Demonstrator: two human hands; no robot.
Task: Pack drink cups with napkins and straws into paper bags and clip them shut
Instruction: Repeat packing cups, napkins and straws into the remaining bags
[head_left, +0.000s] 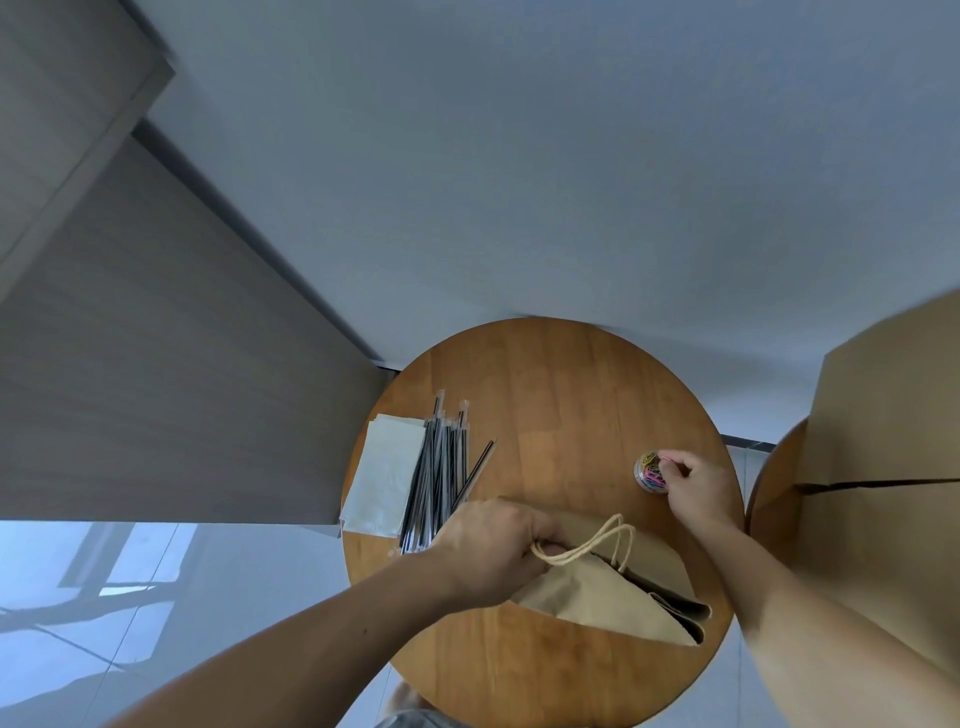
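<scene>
Looks like clipping time: gripping the bag (608, 592) top with left hand (493, 551), pinching a clip (666, 458) from the tub (647, 475) with right hand (693, 486), next probably sliding it over the mouth.

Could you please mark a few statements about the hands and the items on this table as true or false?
The left hand grips the paper bag near its handles. True.
The right hand rests flat on the napkins. False: it pinches a pink clip at the clip container.
The straws lie beside the napkins. True.
The table is square. False: it is round.
</scene>
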